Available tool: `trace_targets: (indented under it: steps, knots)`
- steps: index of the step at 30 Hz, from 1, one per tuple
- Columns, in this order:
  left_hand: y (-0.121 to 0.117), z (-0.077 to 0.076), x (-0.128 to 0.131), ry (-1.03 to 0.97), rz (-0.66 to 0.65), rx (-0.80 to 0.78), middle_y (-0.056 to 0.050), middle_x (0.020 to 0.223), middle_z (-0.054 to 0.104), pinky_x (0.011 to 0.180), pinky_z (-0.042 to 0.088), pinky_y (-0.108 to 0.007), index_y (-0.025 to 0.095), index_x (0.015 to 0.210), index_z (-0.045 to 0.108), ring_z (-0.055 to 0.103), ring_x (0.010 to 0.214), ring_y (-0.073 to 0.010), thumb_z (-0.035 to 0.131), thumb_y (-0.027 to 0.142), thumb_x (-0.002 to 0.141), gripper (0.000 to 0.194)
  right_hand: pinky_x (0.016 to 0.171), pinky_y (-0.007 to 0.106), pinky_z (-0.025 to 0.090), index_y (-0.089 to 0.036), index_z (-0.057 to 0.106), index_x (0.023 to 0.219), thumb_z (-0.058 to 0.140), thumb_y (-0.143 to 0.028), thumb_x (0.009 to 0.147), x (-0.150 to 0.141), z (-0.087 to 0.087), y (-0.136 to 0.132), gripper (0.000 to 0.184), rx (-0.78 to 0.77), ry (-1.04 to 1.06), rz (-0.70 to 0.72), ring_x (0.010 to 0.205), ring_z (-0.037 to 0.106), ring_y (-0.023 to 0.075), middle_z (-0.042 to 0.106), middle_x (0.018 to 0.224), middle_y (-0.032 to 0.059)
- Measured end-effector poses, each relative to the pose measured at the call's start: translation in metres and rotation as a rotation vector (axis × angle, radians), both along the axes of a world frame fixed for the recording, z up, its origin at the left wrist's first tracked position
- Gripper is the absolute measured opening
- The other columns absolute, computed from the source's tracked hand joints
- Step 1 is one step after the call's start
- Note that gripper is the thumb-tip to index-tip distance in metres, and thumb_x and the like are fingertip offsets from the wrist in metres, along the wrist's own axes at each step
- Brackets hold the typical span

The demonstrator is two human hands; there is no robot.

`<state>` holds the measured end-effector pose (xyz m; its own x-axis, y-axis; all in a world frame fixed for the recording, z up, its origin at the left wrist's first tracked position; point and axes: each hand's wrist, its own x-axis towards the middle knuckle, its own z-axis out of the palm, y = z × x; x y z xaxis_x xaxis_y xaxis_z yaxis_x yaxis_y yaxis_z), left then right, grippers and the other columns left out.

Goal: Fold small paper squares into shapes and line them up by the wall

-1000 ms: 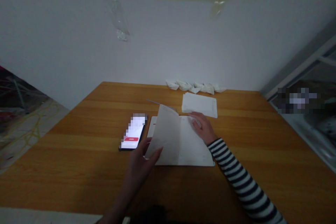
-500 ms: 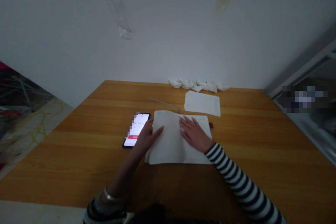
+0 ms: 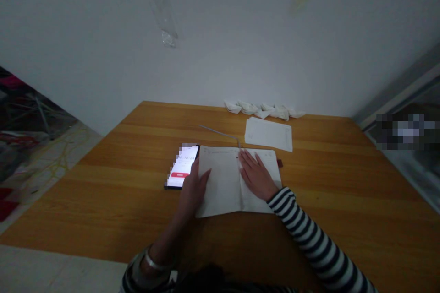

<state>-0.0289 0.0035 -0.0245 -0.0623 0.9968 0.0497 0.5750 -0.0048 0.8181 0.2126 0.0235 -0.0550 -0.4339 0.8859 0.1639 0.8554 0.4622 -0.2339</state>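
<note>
An open notebook point(image 3: 220, 187) with pale pages lies before me on the wooden table. My left hand point(image 3: 195, 185) is at its left edge, thumb over the left page and fingers mostly hidden behind it, closed on that page. The page looks slightly raised at this side. Flat on the right page, near the spine, rests my right hand point(image 3: 255, 174) with fingers stretched out. A thin ribbon bookmark point(image 3: 220, 133) trails from the top of the spine onto the table. Just left of the notebook lies a phone point(image 3: 182, 167) with a lit screen.
Loose paper sheets point(image 3: 268, 134) lie behind the notebook. Several folded white papers point(image 3: 263, 110) stand in a row against the wall. Blurred clutter point(image 3: 27, 114) shows beyond the table point(image 3: 343, 183) at the left.
The left page's edge, with my left hand on it, now stands closer to the phone's side and looks straighter. My right hand still lies flat. The whole view has shifted slightly.
</note>
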Motion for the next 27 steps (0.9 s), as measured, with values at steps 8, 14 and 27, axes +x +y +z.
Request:
trace_targets:
  steps: [8, 14, 27]
  knots:
    - [-0.01, 0.021, -0.038, 0.158, 0.204, -0.028, -0.015, 0.104, 0.073, 0.072, 0.054, -0.039, 0.016, 0.136, 0.051, 0.071, 0.088, -0.0319, 0.052, 0.046, 0.094, 0.052, 0.125, 0.052, 0.019, -0.011, 0.027, 0.158, 0.029, -0.03, 0.104, 0.001, 0.0, 0.0, 0.057, 0.008, 0.052, 0.012, 0.153, 0.025, 0.0244, 0.031, 0.163, 0.0144]
    - [0.02, 0.076, -0.031, 0.47, 0.217, 0.226, -0.016, 0.098, 0.074, 0.077, 0.052, -0.041, 0.016, 0.138, 0.054, 0.071, 0.086, -0.0338, 0.039, 0.036, 0.101, 0.045, 0.124, 0.053, 0.021, -0.012, 0.028, 0.157, 0.031, -0.028, 0.104, 0.0, -0.004, 0.001, 0.056, 0.03, 0.079, 0.002, 0.153, 0.026, 0.0253, 0.034, 0.162, 0.0153]
    - [0.156, 0.02, 0.195, 0.618, -0.867, 0.33, -0.024, 0.155, 0.04, 0.119, 0.027, -0.044, 0.0, 0.143, 0.043, 0.034, 0.147, -0.0282, 0.028, 0.004, 0.096, 0.049, 0.122, 0.055, 0.024, -0.011, 0.054, 0.138, 0.04, -0.022, 0.1, -0.003, 0.0, 0.001, 0.042, 0.044, 0.114, -0.005, 0.141, 0.045, 0.0279, 0.058, 0.143, 0.0182]
